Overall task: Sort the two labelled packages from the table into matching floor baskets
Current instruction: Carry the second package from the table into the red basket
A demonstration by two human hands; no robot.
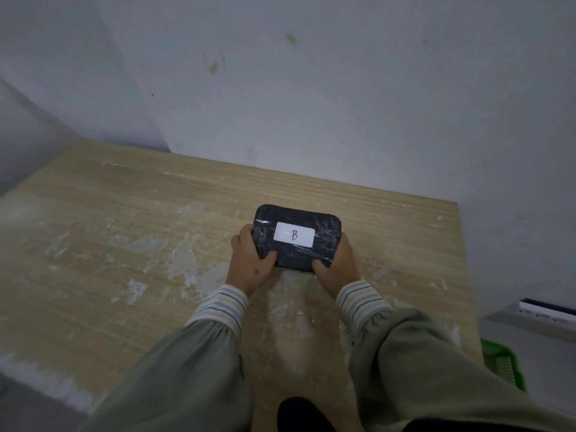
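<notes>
Two sleeves (193, 363), grey-green with striped cuffs, reach forward over the tabletop (93, 244), pale wood-grain smeared with white patches. The left hand (249, 263) and right hand (338, 263) grip the ends of the package (324, 226), thumbs on top. It is dark, rounded, wrapped in crinkled film, with a white label (294, 234) marked B, near the tabletop's middle; a green basket (501, 366) shows at the right.

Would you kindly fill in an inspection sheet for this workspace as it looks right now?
Surface: wooden table, scuffed with white patches.
Job's things: black package with white label marked B; only one package in view; green basket on the floor at right.
Clutter: nothing seen.
Grippers: left hand and right hand grip the package's near corners.
Cables: nothing seen.
Surroundings: grey wall, marked.
</notes>
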